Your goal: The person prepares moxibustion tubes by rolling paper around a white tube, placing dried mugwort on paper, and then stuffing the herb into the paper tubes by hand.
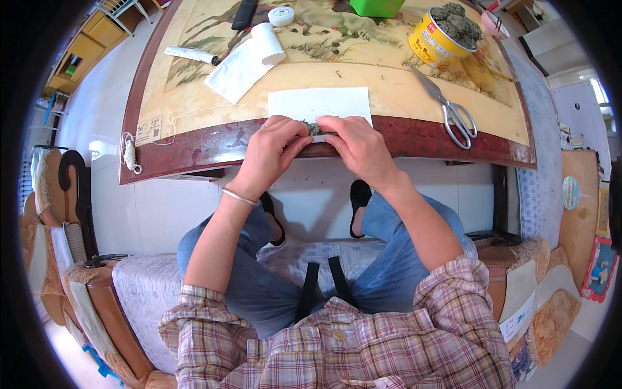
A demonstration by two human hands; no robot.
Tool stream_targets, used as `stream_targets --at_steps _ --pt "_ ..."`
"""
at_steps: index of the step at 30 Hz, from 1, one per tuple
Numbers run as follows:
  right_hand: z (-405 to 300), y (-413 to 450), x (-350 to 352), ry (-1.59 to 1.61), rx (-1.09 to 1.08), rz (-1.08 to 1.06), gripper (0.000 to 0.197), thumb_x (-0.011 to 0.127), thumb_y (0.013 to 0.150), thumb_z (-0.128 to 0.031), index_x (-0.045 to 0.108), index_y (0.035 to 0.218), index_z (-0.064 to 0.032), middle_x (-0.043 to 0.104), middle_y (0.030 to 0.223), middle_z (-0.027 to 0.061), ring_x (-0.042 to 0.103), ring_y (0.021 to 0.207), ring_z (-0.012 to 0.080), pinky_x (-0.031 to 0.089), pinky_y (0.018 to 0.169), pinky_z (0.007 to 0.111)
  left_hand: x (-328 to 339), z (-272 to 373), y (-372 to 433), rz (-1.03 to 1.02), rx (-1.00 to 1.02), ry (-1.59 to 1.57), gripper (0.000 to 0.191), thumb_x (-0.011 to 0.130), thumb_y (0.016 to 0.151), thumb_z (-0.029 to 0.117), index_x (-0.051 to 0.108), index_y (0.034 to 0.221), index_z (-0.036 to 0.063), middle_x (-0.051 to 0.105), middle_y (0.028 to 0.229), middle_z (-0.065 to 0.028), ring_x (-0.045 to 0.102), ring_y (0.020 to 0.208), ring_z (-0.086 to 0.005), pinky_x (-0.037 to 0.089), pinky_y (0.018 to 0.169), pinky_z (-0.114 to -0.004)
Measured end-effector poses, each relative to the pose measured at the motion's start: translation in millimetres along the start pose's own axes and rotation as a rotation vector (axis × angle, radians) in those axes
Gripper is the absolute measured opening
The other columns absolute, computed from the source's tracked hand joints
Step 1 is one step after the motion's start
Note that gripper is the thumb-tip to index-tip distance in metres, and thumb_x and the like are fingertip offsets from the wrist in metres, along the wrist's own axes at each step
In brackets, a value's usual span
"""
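Note:
Before me a white paper sheet (318,101) lies at the near edge of the table. A strip of grey-green, fluffy dried plant wool (315,128) rests along the paper's near edge, partly hidden by my fingers. My left hand (277,143) pinches the left part of that edge, thumb in front and fingers over the wool. From the other side my right hand (362,148) grips it the same way. The edge of the paper is turned up between my thumbs. A yellow tin (435,44) at the back right holds a large clump of similar wool (456,25).
Metal scissors (449,109) lie right of the paper, blades pointing away. Further left are a white paper roll (268,44), a rolled white tube (192,55), a round white container (281,16) and a black remote control (244,13). White string (130,153) hangs near the table's left corner.

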State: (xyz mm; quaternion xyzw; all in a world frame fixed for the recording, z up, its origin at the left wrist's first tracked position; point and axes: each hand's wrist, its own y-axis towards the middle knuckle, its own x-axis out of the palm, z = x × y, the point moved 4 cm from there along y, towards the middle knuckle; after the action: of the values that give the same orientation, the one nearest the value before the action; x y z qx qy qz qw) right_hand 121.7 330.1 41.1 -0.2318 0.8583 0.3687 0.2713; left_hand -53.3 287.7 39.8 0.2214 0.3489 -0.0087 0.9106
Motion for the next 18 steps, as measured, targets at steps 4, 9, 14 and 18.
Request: stream_targets --at_steps 4,9,14,18 --pt "-1.3 3.8 0.0 -0.049 -0.045 -0.025 0.017 0.068 0.083 -0.004 0.066 0.100 -0.0032 0.067 0.096 0.0102 0.063 0.093 0.0295 0.050 0.084 0.040 -2.2 -0.2 1.3 -0.025 -0.058 -0.003 0.014 0.074 0.084 0.008 0.064 0.091 0.0009 0.068 0.090 -0.0109 0.063 0.089 -0.0288 0.051 0.077 -0.037" --pt "2.2 11.0 0.1 0.033 0.031 -0.103 0.009 0.065 0.085 -0.003 0.068 0.093 -0.0004 0.064 0.091 0.0101 0.062 0.090 0.0310 0.050 0.082 0.040 0.1 -2.7 1.0 -0.020 -0.092 -0.002 0.015 0.075 0.083 0.009 0.063 0.090 0.0016 0.069 0.096 -0.0097 0.061 0.097 -0.0297 0.051 0.083 -0.039" --pt "5.6 11.8 0.9 0.081 0.117 -0.108 0.007 0.065 0.085 -0.003 0.069 0.091 -0.0013 0.063 0.090 0.0109 0.064 0.085 0.0311 0.052 0.075 0.040 -4.0 4.4 4.3 0.081 0.000 0.028 0.016 0.075 0.082 0.008 0.063 0.091 0.0022 0.070 0.105 -0.0090 0.061 0.103 -0.0301 0.051 0.088 -0.038" --pt "8.8 15.7 -1.4 0.105 0.169 -0.123 0.007 0.066 0.084 -0.004 0.070 0.089 -0.0021 0.066 0.091 0.0106 0.066 0.081 0.0308 0.053 0.072 0.040 2.3 -0.8 2.4 -0.015 -0.049 -0.092 0.015 0.074 0.083 0.006 0.067 0.096 0.0025 0.071 0.104 -0.0091 0.065 0.100 -0.0276 0.052 0.085 -0.035"
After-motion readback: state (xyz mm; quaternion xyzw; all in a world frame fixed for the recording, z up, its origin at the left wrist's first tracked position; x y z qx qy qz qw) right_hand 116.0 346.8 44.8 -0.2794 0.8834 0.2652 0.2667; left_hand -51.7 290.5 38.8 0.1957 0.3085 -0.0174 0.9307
